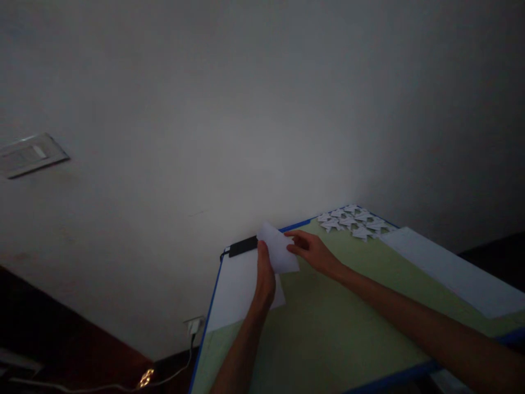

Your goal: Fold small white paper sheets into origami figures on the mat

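Paper (279, 250), small and white, is up over the green-topped table (328, 312), its left side clasped by the left hand (266, 276), thumb in front. The right hand (315, 252) curls, thumb and forefinger slightly parted, at the right edge; I can't tell whether they pinch. Folded paper shapes (362, 233) cluster in the far corner.
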Available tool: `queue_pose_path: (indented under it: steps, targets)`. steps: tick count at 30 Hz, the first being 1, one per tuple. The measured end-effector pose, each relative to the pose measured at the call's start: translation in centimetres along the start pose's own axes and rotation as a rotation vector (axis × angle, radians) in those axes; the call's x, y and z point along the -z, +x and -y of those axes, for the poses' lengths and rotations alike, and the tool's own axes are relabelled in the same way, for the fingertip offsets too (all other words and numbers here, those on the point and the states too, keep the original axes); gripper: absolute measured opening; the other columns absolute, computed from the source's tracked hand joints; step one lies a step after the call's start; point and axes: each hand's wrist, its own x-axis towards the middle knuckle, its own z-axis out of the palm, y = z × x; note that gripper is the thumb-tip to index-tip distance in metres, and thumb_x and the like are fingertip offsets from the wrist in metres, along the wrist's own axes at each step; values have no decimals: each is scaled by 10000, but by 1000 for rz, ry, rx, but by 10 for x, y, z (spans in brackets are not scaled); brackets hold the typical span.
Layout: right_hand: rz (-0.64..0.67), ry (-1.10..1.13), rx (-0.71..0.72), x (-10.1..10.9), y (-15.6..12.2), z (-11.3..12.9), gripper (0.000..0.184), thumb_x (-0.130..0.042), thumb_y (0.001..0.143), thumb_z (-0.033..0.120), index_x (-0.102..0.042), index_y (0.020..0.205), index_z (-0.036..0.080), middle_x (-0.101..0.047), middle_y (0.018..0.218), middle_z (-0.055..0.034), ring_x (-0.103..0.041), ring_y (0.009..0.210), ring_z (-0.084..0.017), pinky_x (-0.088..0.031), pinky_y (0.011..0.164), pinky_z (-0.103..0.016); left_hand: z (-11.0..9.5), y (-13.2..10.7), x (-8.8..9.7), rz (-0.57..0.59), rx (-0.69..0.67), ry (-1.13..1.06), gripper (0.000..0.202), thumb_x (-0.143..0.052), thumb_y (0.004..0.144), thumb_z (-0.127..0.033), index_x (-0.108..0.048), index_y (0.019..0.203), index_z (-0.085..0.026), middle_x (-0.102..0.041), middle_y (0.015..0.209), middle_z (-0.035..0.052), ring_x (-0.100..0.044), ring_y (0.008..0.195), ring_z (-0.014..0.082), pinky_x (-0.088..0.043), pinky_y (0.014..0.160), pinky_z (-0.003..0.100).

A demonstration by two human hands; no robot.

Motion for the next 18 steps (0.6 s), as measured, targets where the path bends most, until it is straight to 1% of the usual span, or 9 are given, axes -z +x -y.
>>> queue_pose_path:
  steps: [3, 4, 7, 9, 11, 13, 16, 18]
  targets:
    - [5, -31, 9, 2, 0, 0, 381, -693, 815, 376, -701, 1142, 181, -609, 759, -2, -549, 714, -164, -460, 678, -297, -6, 2, -4, 5, 142, -174, 670, -514, 824, -778, -701, 1021, -165, -747, 1039, 120, -648, 1141, 289, -516, 949, 381]
    - [9, -41, 15, 3, 0, 0, 388, -690, 818, 369, -701, 1157, 180, -612, 766, -4, -552, 719, -166, -462, 686, -300, -8, 2, -5, 13, 163, -213, 652, -520, 824, -773, -705, 985, -169, -754, 981, 103, -665, 1103, 282, -527, 927, 374]
    - [3, -82, 47, 3, -1, 1, 378, -680, 830, 341, -707, 1170, 179, -642, 807, -18, -563, 741, -170, -466, 706, -305, -11, 3, -5, 15, 167, -244, 500, -633, 820, -671, -703, 910, -184, -743, 844, 45, -693, 994, 243, -536, 888, 337]
    - [5, -110, 72, 3, -3, 3, 359, -668, 845, 329, -708, 1171, 182, -667, 847, -31, -569, 746, -169, -470, 709, -306, -11, 3, -4, 48, 191, -221, 471, -678, 810, -623, -706, 946, -172, -736, 841, 45, -692, 958, 235, -532, 872, 328]
    - [17, -127, 99, 2, -4, 4, 338, -658, 861, 318, -703, 1169, 187, -684, 890, -40, -580, 753, -166, -477, 714, -306, -9, 3, -3, 105, 212, -189, 505, -691, 803, -607, -700, 1015, -149, -735, 897, 71, -685, 943, 238, -526, 856, 330]
    - [36, -129, 126, 1, -5, 6, 317, -657, 868, 302, -691, 1164, 193, -688, 906, -40, -596, 763, -163, -486, 717, -301, -6, 4, -1, 143, 201, -138, 518, -721, 783, -584, -683, 1042, -137, -725, 942, 86, -676, 918, 233, -515, 837, 325]
    - [46, -91, 143, 0, -7, 8, 242, -668, 869, 292, -675, 1091, 195, -690, 882, -28, -630, 775, -162, -502, 715, -294, -2, 4, 2, 144, 155, -28, 513, -749, 764, -564, -657, 1040, -141, -704, 940, 79, -656, 846, 207, -499, 773, 300]
    - [39, -47, 133, 0, -7, 9, 199, -694, 859, 317, -666, 1013, 194, -700, 872, -25, -657, 785, -166, -520, 730, -298, -1, 4, 4, 117, 123, 43, 522, -733, 769, -589, -646, 1028, -144, -686, 903, 66, -633, 786, 184, -482, 716, 280]
